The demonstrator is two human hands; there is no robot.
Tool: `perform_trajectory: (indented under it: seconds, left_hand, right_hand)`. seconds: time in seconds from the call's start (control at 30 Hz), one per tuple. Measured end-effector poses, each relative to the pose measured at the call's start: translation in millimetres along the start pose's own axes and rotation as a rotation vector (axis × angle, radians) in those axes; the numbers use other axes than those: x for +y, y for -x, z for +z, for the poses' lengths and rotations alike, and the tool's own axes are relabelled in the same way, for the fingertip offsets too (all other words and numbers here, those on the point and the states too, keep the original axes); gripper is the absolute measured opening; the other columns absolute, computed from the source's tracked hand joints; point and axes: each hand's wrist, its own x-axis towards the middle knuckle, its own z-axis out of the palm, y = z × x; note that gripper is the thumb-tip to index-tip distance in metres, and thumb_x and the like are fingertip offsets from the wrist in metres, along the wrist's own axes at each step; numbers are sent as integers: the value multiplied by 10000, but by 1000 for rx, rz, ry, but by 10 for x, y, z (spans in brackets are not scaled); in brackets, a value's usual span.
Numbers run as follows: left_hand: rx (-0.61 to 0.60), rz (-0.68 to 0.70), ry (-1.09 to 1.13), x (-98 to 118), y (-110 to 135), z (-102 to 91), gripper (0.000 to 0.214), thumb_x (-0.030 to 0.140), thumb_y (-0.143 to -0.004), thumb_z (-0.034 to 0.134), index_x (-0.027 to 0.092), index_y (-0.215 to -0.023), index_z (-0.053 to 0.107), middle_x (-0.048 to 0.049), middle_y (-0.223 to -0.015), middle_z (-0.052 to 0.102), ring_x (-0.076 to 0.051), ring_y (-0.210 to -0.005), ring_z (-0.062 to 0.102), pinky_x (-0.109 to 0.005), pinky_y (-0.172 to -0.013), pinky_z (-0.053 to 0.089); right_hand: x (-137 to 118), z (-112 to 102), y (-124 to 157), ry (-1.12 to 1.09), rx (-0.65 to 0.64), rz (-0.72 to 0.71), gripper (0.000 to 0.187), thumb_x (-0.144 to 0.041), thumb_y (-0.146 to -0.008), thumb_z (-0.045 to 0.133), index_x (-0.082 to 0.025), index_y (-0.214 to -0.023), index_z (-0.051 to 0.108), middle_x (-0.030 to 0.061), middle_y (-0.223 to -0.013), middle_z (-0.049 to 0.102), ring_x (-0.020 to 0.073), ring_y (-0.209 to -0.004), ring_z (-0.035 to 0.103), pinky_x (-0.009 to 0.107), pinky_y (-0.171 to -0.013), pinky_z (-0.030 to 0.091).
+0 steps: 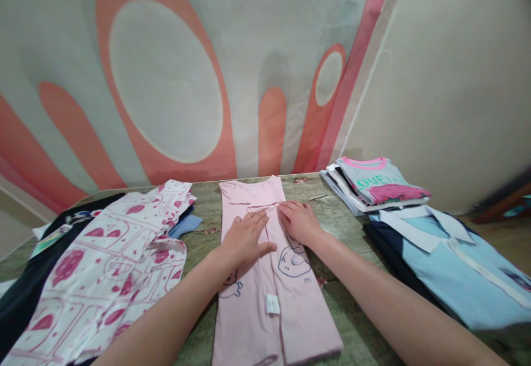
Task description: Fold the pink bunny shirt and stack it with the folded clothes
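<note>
A pink shirt with dark line drawings lies lengthwise in front of me, its sides folded inward to a long strip. A small white label shows near its middle seam. My left hand rests on the upper part of the shirt, fingers stretched out and thumb spread to the right. Just right of it, my right hand lies on the folded right side, palm down with fingers extended. Both hands touch the cloth and are apart from each other.
Left lies a heap of clothes topped by a white garment with pink prints. At right are a folded stack with a grey and pink shirt on top and a light blue collared shirt. A patterned wall stands behind the wooden table.
</note>
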Motion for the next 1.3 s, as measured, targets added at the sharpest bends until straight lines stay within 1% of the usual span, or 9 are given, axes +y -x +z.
perform_trajectory:
  seconds: [0.1, 0.27, 0.47, 0.57, 0.67, 0.87, 0.97, 1.1, 1.3]
  left_hand:
    - [-6, -7, 9, 0, 15, -26, 727, 632, -823, 558, 202, -1397, 439, -146, -1497, 407, -322, -1358, 356, -497, -1033, 337]
    - [22, 41, 27, 18, 19, -23, 705, 566, -837, 573, 203, -1418, 406, -128, -1534, 353, -302, -1385, 329, -479, -1045, 343]
    - [-13, 28, 36, 39, 18, -19, 668, 542, -836, 581, 185, -1384, 444, -138, -1510, 393, -312, -1378, 345, -496, -1054, 336]
    - [-4, 60, 50, 61, 18, -34, 639, 491, -848, 579, 194, -1392, 425, -124, -1525, 369, -295, -1396, 315, -469, -1063, 331]
    - [-28, 103, 59, 75, 10, -76, 540, 458, -854, 582, 202, -1320, 486, -116, -1449, 464, -297, -1342, 387, -462, -1043, 348]
    - [-129, 111, 133, 93, 61, -311, 396, 391, -751, 701, 197, -1076, 582, -81, -1142, 620, -270, -1077, 563, -369, -872, 453]
    - [-151, 142, 175, 146, 90, -390, 224, 347, -814, 643, 204, -985, 619, -60, -1045, 636, -242, -1008, 580, -344, -849, 450]
    - [-77, 209, 161, 233, 66, -364, 193, 340, -830, 639, 206, -966, 618, -64, -1080, 617, -253, -1062, 546, -367, -925, 410]
    - [-162, 261, 184, 240, 43, -336, 317, 336, -748, 740, 197, -976, 570, -50, -1048, 598, -237, -1007, 541, -328, -876, 422]
  right_hand:
    - [47, -13, -3, 1, 57, 113, 273, -227, -963, 446, -228, -1161, 634, 84, -1265, 626, 255, -1160, 496, 425, -923, 354]
    - [39, -12, 13, -117, -16, -157, 334, -213, -960, 461, -261, -1270, 577, 57, -1334, 586, 201, -1226, 477, 386, -969, 348]
    - [181, -2, 25, -38, 101, 97, 262, -176, -914, 508, -222, -1123, 658, 88, -1228, 641, 252, -1120, 524, 406, -915, 368]
    - [200, -35, 46, -122, 107, -44, 283, -124, -896, 506, -223, -1113, 659, 64, -1187, 656, 223, -1109, 525, 366, -903, 372]
    - [176, -64, 62, -146, 44, -135, 263, -113, -889, 512, -246, -1035, 686, 37, -1099, 684, 206, -1048, 548, 357, -887, 365]
    - [310, -99, 53, -68, 120, 126, 250, -64, -833, 507, -219, -854, 702, 44, -936, 698, 221, -937, 568, 360, -865, 378]
    - [316, -100, 51, -142, 154, 24, 251, -71, -850, 495, -210, -908, 696, 46, -965, 690, 208, -951, 561, 340, -868, 395]
    - [234, -78, 35, -149, 63, -126, 230, -118, -876, 515, -232, -953, 699, 45, -1018, 687, 214, -1005, 535, 357, -893, 384]
    - [269, -73, 23, -30, 75, 102, 301, -59, -834, 503, -226, -990, 698, 72, -1078, 661, 240, -1025, 513, 375, -871, 388]
